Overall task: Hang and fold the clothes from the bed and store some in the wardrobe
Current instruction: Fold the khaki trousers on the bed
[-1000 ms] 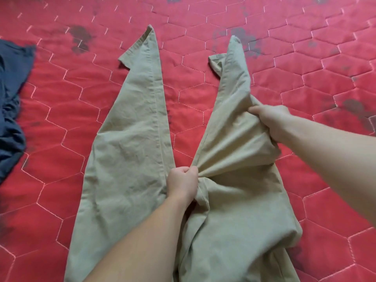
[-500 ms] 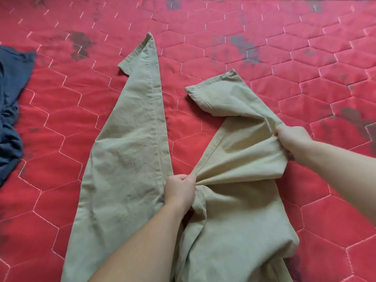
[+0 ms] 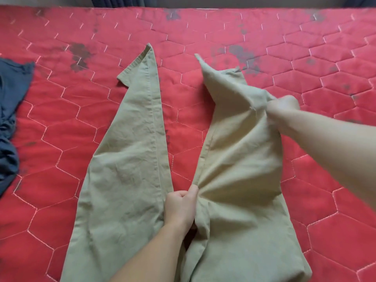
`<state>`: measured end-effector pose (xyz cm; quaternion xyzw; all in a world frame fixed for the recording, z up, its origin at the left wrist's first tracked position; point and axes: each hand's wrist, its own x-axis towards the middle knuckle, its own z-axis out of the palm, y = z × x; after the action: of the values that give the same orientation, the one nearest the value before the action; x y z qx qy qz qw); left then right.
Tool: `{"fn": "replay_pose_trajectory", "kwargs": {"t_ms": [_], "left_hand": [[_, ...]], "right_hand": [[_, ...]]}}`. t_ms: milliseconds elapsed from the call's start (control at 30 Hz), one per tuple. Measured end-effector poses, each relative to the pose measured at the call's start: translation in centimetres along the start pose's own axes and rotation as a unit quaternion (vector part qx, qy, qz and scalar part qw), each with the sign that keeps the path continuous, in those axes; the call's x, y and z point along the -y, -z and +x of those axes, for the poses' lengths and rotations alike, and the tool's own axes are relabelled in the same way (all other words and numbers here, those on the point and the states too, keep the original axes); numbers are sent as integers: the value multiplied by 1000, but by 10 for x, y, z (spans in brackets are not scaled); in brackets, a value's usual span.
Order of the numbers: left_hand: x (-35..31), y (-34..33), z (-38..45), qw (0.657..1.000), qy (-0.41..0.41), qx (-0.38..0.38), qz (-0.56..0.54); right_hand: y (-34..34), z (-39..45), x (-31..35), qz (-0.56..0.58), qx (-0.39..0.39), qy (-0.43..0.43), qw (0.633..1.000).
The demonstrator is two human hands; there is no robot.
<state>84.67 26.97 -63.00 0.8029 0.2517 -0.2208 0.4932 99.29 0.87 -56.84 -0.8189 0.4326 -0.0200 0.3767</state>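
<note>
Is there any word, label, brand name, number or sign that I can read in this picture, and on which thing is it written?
None. No readable text shows on the khaki trousers, the red quilted bedcover or the dark blue garment. No tag or label is visible; the dark patches on the bedcover are stains, not writing.

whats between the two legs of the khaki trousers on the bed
In the head view, only bare red quilted bedspread shows between the left leg and right leg; the gap narrows to the left hand gripping the crotch.
</note>
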Motion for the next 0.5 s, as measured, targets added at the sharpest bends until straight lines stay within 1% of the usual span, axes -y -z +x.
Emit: {"fn": "replay_pose_trajectory", "kwargs": {"t_ms": [33,67,100,133,167,200,267,300,367,400,433,467,500], "left_hand": [[-1,0,0,1000,4,-3,0],[-1,0,0,1000,7,-6,-1],[0,-1,1,1000,8,-7,-1],[0,-1,1,1000,12,-5,-1],[0,0,1,1000,15,-3,-3],[0,0,1,1000,16,-2,-7],[0,-1,3,1000,17,0,-12],[0,-3,4,1000,19,0,-13],[1,-3,4,1000,16,6,-21],[0,-1,4,1000,-9,12,-16],[-2,3,4,998,-68,12,4],[-4,9,8,987,-160,2,35],[-7,18,16,962,-262,-24,76]], "right_hand": [[1,-5,-5,-63,-29,17,997],[0,-12,-9,-127,-62,110,984],[-3,-24,-13,-184,-74,234,952],[-9,-40,-19,-227,-54,336,913],[-19,-58,-29,-266,-7,389,882],[-31,-74,-42,-306,47,389,868],[-56,-97,-65,-378,132,327,856],[-67,-101,-73,-389,150,308,855],[-82,-98,-76,-379,139,302,864],[-86,-94,-74,-375,132,303,866],[-88,-92,-72,-378,127,306,865],[-90,-91,-73,-381,120,309,863],[-93,-89,-75,-381,112,315,862]]}}
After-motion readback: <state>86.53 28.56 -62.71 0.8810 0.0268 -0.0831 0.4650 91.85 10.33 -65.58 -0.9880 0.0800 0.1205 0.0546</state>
